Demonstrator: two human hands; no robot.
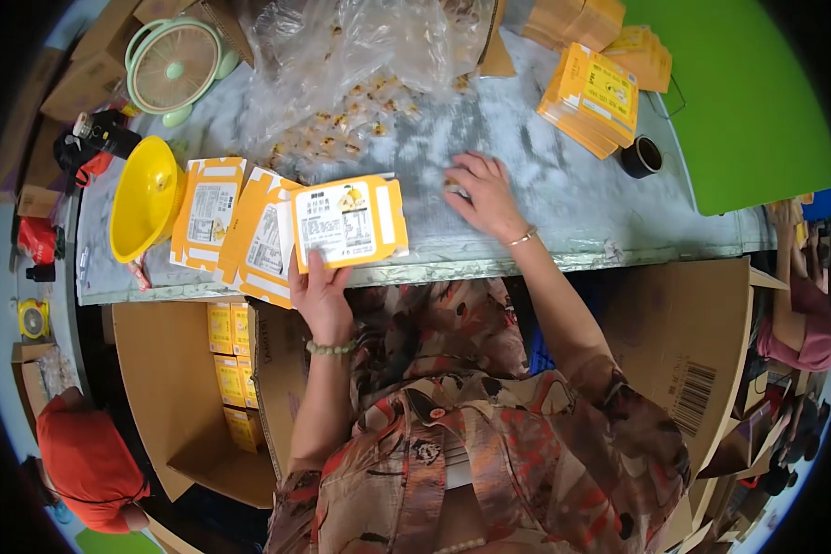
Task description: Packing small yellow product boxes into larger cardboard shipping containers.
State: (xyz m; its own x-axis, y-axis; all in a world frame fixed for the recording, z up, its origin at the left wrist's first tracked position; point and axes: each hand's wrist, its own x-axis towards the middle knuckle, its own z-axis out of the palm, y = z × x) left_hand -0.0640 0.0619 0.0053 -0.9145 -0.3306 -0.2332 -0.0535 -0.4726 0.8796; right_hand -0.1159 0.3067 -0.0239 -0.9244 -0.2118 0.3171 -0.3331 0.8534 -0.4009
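Note:
My left hand (323, 300) is closed on the lower edge of a yellow and white carton (342, 222), its printed panel facing up, above the table's near edge. To its left, flat yellow cartons (214, 217) lie overlapping. My right hand (489, 198) rests low over the grey table with curled fingers; a small wrapped piece (453, 187) shows between thumb and forefinger, partly hidden. Beyond the hands, a heap of small clear-wrapped pieces (342, 120) with amber bits spills from a large clear plastic bag (360, 46).
A yellow bowl (146, 198) and a green fan (174, 69) stand at left. Stacked cartons (591, 97) and a dark cup (641, 157) sit at right, beside a green surface (757, 102). Below the table edge, an open cardboard box (185, 397) holds yellow boxes. Other people sit at both sides.

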